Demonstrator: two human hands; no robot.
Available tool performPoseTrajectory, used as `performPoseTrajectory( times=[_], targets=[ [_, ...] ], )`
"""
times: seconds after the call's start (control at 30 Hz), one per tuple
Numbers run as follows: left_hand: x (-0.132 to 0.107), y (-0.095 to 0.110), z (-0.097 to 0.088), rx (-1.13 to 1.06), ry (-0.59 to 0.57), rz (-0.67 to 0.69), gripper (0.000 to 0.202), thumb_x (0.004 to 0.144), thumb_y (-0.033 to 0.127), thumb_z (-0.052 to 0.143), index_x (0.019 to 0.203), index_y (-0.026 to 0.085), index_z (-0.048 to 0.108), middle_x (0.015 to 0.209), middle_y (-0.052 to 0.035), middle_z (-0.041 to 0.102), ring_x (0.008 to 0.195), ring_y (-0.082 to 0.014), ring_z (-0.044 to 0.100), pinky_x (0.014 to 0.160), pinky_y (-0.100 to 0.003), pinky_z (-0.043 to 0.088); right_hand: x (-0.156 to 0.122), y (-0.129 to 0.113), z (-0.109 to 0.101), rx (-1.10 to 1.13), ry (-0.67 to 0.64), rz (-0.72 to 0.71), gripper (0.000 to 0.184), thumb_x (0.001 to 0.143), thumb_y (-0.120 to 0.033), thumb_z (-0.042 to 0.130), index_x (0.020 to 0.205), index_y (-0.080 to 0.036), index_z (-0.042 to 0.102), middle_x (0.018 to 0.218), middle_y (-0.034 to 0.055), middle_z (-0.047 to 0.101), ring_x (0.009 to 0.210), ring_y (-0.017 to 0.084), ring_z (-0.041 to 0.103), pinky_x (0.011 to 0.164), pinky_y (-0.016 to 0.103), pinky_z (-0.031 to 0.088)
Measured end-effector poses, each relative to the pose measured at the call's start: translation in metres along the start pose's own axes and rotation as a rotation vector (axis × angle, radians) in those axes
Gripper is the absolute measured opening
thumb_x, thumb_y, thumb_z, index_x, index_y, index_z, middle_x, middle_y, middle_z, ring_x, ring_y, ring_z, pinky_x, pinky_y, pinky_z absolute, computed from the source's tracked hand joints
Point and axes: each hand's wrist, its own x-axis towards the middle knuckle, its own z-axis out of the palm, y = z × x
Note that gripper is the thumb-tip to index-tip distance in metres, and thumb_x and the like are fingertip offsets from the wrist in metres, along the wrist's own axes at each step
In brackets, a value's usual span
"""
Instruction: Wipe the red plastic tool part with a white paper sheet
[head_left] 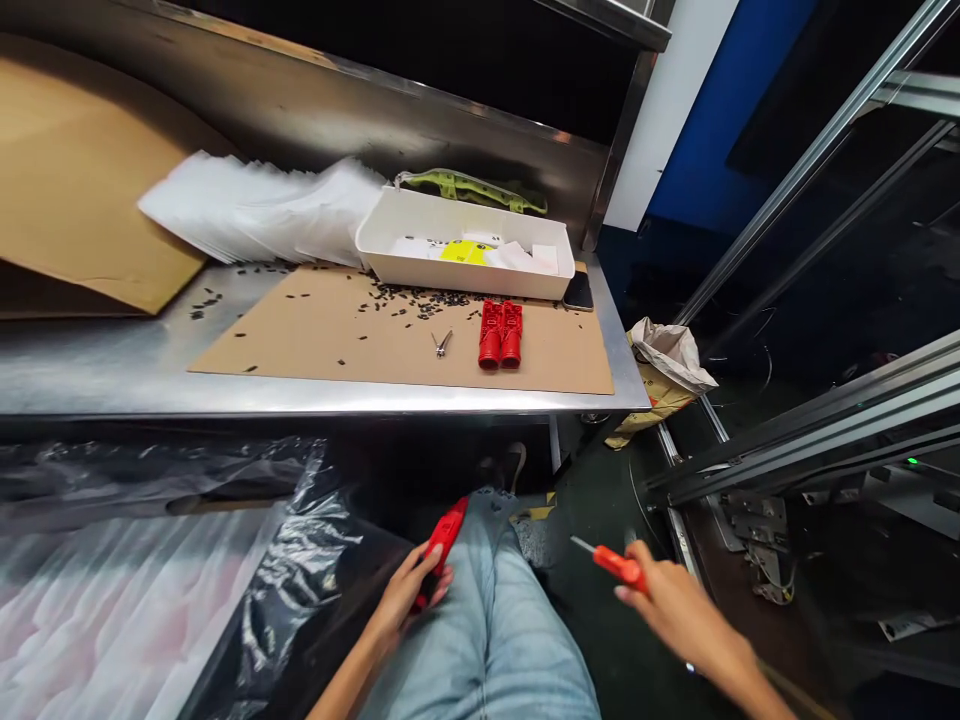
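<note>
My left hand [409, 592] grips a red plastic part [444, 535] low beside my left knee, below the steel bench. My right hand [671, 603] holds a small screwdriver [611, 560] with an orange-red handle, its metal tip pointing up and left. Both hands are below the bench edge, over my jeans and the dark floor. On the bench, two more red parts [501, 333] lie side by side on a cardboard sheet [322, 335], with a small metal tool [442, 343] to their left.
A white tray [390, 245] with slips of paper and a yellow label stands at the back of the bench, a green plastic piece [469, 187] behind it. White bags [255, 205] are stacked to the left. Small black bits are scattered about. A plastic-lined bin [150, 580] sits lower left, aluminium frames on the right.
</note>
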Motion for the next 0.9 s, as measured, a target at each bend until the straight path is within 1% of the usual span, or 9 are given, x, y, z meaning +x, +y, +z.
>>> performPoseTrajectory(
  times=[0.07,0.13,0.23,0.33,0.5,0.53,0.63,0.77,0.9],
  targets=[
    [0.026,0.011,0.01,-0.154,-0.051,-0.124,0.018,0.095,0.021,0.062,0.112,0.015,0.06,0.095,-0.0029,0.066,0.067,-0.0125,0.064,0.051,-0.022,0.055,0.015,-0.03,0.026,-0.062,-0.116,-0.069,0.016,0.082,-0.025,0.07,0.098,-0.024,0.067,0.073,0.003,0.075,0.074,0.029,0.073,0.063,0.028,0.046],
    [0.042,0.026,0.017,-0.291,-0.14,-0.249,0.02,0.096,0.024,0.061,0.113,0.014,0.06,0.1,-0.0051,0.066,0.065,-0.0115,0.063,0.049,-0.021,0.054,0.03,-0.053,0.036,-0.118,-0.174,-0.096,0.018,0.092,-0.028,0.061,0.108,-0.02,0.062,0.09,0.0101,0.076,0.088,0.033,0.073,0.07,0.032,0.047],
    [0.051,0.044,0.02,-0.448,-0.256,-0.408,0.024,0.098,0.027,0.058,0.118,0.015,0.059,0.098,-0.0049,0.066,0.06,-0.0096,0.061,0.044,-0.018,0.051,0.049,-0.075,0.028,-0.184,-0.16,-0.052,0.025,0.101,-0.028,0.045,0.117,-0.012,0.054,0.1,0.0197,0.074,0.096,0.037,0.071,0.074,0.036,0.046],
    [0.053,0.049,0.02,-0.572,-0.334,-0.508,0.023,0.099,0.027,0.056,0.119,0.015,0.059,0.09,-0.0023,0.065,0.054,-0.008,0.058,0.04,-0.016,0.048,0.057,-0.083,0.013,-0.21,-0.218,-0.086,0.027,0.098,-0.032,0.054,0.118,-0.014,0.055,0.105,0.0179,0.074,0.1,0.036,0.07,0.076,0.035,0.047],
    [0.058,0.053,0.021,-0.755,-0.399,-0.54,0.023,0.1,0.03,0.054,0.117,0.015,0.059,0.082,0.0009,0.062,0.047,-0.0055,0.052,0.035,-0.014,0.042,0.055,-0.084,0.006,-0.258,-0.199,-0.059,0.032,0.102,-0.03,0.043,0.122,-0.007,0.052,0.107,0.0238,0.071,0.103,0.04,0.068,0.08,0.042,0.047],
    [0.058,0.054,0.021,-0.769,-0.398,-0.547,0.023,0.1,0.03,0.054,0.117,0.015,0.059,0.081,0.0011,0.062,0.046,-0.0054,0.051,0.034,-0.014,0.041,0.054,-0.084,0.006,-0.259,-0.205,-0.071,0.032,0.102,-0.031,0.044,0.122,-0.008,0.052,0.106,0.0225,0.071,0.102,0.039,0.068,0.08,0.042,0.048],
    [0.057,0.059,0.018,-0.784,-0.39,-0.56,0.023,0.101,0.03,0.053,0.118,0.015,0.058,0.081,0.0013,0.061,0.045,-0.0051,0.05,0.034,-0.013,0.04,0.051,-0.088,0.008,-0.25,-0.254,-0.135,0.032,0.098,-0.035,0.054,0.121,-0.013,0.055,0.106,0.0173,0.073,0.1,0.037,0.07,0.08,0.039,0.049],
    [0.05,0.064,0.015,-0.789,-0.377,-0.529,0.023,0.101,0.03,0.053,0.117,0.014,0.059,0.077,0.0027,0.059,0.044,-0.0048,0.048,0.034,-0.014,0.041,0.054,-0.095,0.008,-0.264,-0.218,-0.113,0.035,0.101,-0.031,0.045,0.125,-0.006,0.052,0.107,0.0239,0.071,0.103,0.039,0.068,0.081,0.043,0.05],
    [0.049,0.066,0.017,-0.725,-0.326,-0.48,0.021,0.099,0.028,0.056,0.115,0.015,0.06,0.082,0.001,0.061,0.048,-0.006,0.051,0.036,-0.015,0.042,0.052,-0.102,0.008,-0.253,-0.269,-0.175,0.035,0.098,-0.035,0.053,0.124,-0.011,0.055,0.106,0.019,0.073,0.101,0.037,0.069,0.082,0.042,0.051]
  ],
)
